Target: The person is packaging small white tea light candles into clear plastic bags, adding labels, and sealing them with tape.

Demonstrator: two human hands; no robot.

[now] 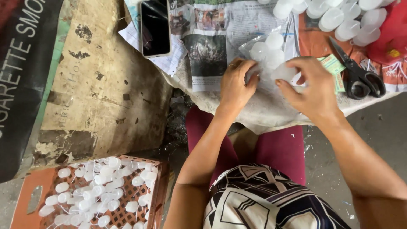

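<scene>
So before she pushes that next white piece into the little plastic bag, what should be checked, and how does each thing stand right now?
1. Clear plastic bag held at its mouth by the left hand: ok.
2. White piece pinched in the right hand: ok.
3. Room left in the bag: cannot tell; several pieces show through it.
4. More loose white pieces within reach at the top right: ok.
5. Scissors lying beside the right hand, blades shut: ok.
6. Phone lying apart from the work, to the left: ok.
</scene>
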